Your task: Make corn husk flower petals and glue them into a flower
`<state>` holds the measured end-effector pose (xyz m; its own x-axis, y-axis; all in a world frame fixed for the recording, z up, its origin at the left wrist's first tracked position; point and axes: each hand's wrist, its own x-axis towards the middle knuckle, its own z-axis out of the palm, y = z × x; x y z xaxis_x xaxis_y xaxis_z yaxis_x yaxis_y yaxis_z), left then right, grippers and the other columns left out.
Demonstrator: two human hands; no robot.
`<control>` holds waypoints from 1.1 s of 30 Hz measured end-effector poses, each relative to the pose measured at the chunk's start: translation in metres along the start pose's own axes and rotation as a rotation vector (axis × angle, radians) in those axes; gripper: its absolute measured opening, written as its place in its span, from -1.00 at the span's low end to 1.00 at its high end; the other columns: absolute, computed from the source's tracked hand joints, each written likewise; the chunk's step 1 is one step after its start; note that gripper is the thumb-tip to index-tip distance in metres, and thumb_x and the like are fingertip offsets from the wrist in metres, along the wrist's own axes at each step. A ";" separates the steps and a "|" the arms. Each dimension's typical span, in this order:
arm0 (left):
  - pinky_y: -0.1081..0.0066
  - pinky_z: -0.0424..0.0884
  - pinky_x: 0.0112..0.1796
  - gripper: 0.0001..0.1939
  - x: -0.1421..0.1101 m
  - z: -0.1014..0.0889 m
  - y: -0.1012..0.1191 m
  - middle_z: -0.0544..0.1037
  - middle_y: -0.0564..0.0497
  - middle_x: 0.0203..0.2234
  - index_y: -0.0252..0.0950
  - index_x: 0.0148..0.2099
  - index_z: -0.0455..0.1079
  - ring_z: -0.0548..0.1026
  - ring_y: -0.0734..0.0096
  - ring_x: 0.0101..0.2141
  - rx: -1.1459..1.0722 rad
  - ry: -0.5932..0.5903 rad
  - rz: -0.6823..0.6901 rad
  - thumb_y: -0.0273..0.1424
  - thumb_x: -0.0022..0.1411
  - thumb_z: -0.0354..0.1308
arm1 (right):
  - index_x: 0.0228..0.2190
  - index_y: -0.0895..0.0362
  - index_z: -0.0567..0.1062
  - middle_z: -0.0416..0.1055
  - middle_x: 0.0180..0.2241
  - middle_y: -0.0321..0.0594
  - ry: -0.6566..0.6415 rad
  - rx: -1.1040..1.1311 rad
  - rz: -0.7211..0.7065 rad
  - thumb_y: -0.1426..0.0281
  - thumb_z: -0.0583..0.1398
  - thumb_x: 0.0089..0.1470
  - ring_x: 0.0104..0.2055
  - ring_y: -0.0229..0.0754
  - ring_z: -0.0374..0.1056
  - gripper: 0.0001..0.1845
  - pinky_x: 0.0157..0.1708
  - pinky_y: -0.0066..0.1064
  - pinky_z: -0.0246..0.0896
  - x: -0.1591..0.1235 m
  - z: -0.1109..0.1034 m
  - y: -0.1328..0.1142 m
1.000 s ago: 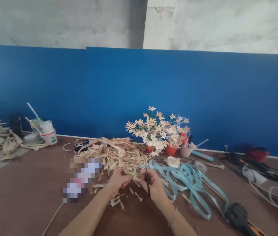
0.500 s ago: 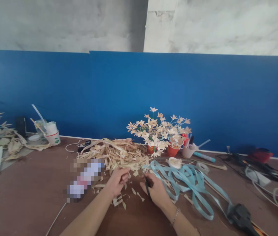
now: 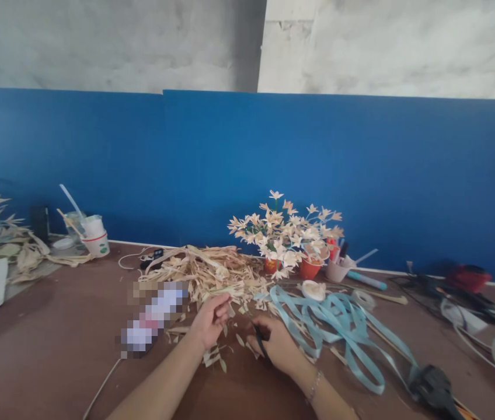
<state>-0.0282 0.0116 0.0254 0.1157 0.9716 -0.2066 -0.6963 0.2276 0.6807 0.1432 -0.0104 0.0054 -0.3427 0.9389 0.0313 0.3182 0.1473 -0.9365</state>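
My left hand is curled at the near edge of a heap of dried straw-coloured leaf strips and pinches some of them. My right hand rests on the brown table just to the right, closed round black scissors whose handles show between the fingers. Small cut leaf pieces lie scattered between and in front of both hands.
Pale paper-like flowers stand in orange pots behind the heap. Light blue ribbon loops to the right, ending near a black glue gun. Cups with straws stand at the left, cables at the right, and a blue board behind.
My right hand has lowered the scissors from upright to lying low against the table. My left hand has shifted slightly on the strips. The view has moved a little.
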 end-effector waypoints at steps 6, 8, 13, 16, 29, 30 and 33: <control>0.62 -0.20 -0.71 -0.66 -0.006 0.006 -0.010 0.10 0.27 -0.78 -0.34 -0.59 0.16 -0.03 0.78 -0.75 0.164 -0.060 -0.053 -0.41 -0.21 0.33 | -0.47 0.20 0.47 0.35 -0.64 -0.37 0.001 0.091 -0.011 0.45 0.18 -0.20 -0.62 -0.34 0.19 -0.86 -0.60 -0.53 0.10 0.002 0.003 0.004; 0.59 -0.22 -0.69 -0.66 -0.008 0.008 -0.016 0.09 0.27 -0.80 -0.32 -0.61 0.14 -0.03 0.76 -0.75 0.231 -0.083 -0.059 -0.38 -0.20 0.31 | -0.48 0.19 0.46 0.33 -0.64 -0.38 -0.010 0.149 -0.028 0.46 0.17 -0.19 -0.61 -0.34 0.19 -0.89 -0.59 -0.53 0.10 0.002 0.003 0.003; 0.54 -0.24 -0.67 -0.64 -0.010 0.010 -0.023 0.07 0.25 -0.84 -0.29 -0.64 0.10 -0.05 0.73 -0.76 0.332 -0.079 -0.024 -0.31 -0.15 0.26 | -0.51 0.18 0.40 0.31 -0.62 -0.38 -0.023 0.237 -0.036 0.47 0.20 -0.20 -0.55 -0.33 0.22 -0.91 -0.55 -0.53 0.11 0.001 0.003 -0.002; 0.53 -0.24 -0.67 -0.65 -0.011 0.012 -0.022 0.07 0.25 -0.84 -0.29 -0.65 0.10 -0.05 0.72 -0.76 0.349 -0.064 -0.008 -0.31 -0.14 0.25 | -0.52 0.18 0.35 0.28 -0.64 -0.41 -0.044 0.276 -0.004 0.44 0.23 -0.20 -0.60 -0.37 0.15 -0.87 -0.60 -0.55 0.05 0.001 0.004 -0.004; 0.54 -0.17 -0.65 -0.64 -0.013 0.014 -0.021 0.07 0.24 -0.84 -0.28 -0.68 0.05 -0.02 0.70 -0.74 0.324 -0.052 -0.003 -0.35 -0.14 0.21 | -0.57 0.16 0.31 0.28 -0.62 -0.38 -0.002 0.227 -0.046 0.43 0.21 -0.19 -0.54 -0.32 0.17 -0.87 -0.54 -0.52 0.08 0.004 0.007 -0.002; 0.54 -0.17 -0.65 -0.63 -0.013 0.014 -0.021 0.07 0.24 -0.83 -0.28 -0.69 0.04 -0.02 0.70 -0.74 0.321 -0.052 0.000 -0.36 -0.14 0.22 | -0.57 0.16 0.31 0.28 -0.62 -0.38 -0.006 0.224 -0.048 0.44 0.21 -0.18 -0.55 -0.32 0.17 -0.87 -0.54 -0.51 0.08 0.004 0.007 -0.002; 0.54 -0.16 -0.65 -0.63 -0.014 0.015 -0.020 0.07 0.25 -0.83 -0.29 -0.68 0.05 -0.02 0.71 -0.74 0.316 -0.051 0.003 -0.36 -0.13 0.22 | -0.57 0.16 0.29 0.27 -0.62 -0.39 -0.009 0.207 -0.055 0.46 0.19 -0.18 -0.55 -0.33 0.15 -0.88 -0.54 -0.52 0.06 0.003 0.007 -0.002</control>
<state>-0.0057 -0.0057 0.0250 0.1547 0.9724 -0.1748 -0.4432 0.2265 0.8674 0.1355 -0.0097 0.0055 -0.3630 0.9282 0.0815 0.1108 0.1299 -0.9853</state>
